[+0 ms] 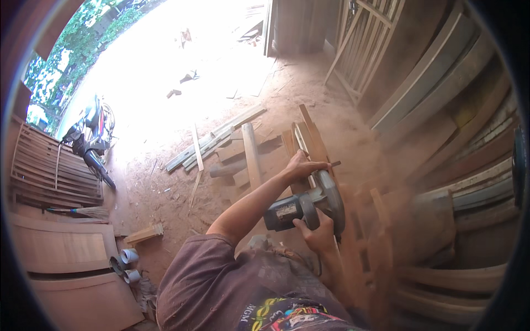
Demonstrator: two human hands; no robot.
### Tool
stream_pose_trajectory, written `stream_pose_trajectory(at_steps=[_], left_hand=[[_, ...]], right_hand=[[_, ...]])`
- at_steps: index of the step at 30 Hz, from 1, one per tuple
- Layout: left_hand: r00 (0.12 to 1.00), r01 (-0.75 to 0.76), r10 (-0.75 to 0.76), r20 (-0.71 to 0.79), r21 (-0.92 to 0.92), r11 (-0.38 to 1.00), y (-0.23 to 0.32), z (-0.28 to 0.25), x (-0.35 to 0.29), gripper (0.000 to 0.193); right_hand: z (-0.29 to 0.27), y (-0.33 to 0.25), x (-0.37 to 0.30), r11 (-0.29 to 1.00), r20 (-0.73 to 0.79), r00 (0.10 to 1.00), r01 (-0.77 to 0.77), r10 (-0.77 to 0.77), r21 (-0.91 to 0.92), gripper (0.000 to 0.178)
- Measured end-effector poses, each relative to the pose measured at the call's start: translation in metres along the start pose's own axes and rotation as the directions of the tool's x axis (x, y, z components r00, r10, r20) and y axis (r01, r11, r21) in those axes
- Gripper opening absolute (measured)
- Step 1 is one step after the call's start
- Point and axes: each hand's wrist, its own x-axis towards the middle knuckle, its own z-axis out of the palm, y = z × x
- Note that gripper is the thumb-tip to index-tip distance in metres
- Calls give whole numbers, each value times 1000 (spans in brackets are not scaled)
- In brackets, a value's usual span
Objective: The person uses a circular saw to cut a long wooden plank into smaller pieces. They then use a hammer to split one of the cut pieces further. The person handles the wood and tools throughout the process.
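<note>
My right hand (319, 234) is wrapped around the rear handle of a circular saw (331, 201) with a dark motor housing and a grey blade guard. The saw rests on a long, narrow wooden board (313, 135) that runs away from me. Just ahead of the saw, my left hand (302, 165) is closed over the board, its thumb stretched to the right across it. Its other fingertips are partly hidden. The blade cannot be seen, and dust hazes the area right of the saw.
Planks (436, 66) lean along the right side, near a slatted wooden frame (367, 44). Loose timber strips (215, 140) lie on the dusty floor ahead. To the left are a motorcycle (91, 138), a broom (83, 211), wooden panels (61, 243) and grey pipe pieces (129, 256).
</note>
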Motion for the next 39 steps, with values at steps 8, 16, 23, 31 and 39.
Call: stream_pose_trajectory(at_steps=[8, 16, 23, 31, 39], left_hand=[[997, -67, 69, 26, -86, 994, 2, 2, 2, 104], [987, -156, 153, -39, -77, 985, -20, 2, 27, 77], [985, -174, 173, -16, -57, 983, -12, -4, 26, 55], [991, -134, 135, 11, -42, 990, 19, -16, 5, 56], [988, -145, 141, -55, -73, 987, 9, -21, 18, 59]], right_hand=[[-3, -2, 3, 1000, -11, 1000, -15, 15, -23, 19], [-1, 8, 13, 998, 43, 998, -44, 46, -39, 27], [0, 12, 22, 998, 59, 997, -56, 58, -38, 26], [2, 19, 34, 997, 55, 995, -79, 79, 1, 26], [7, 25, 44, 995, 70, 993, -97, 97, 4, 24]])
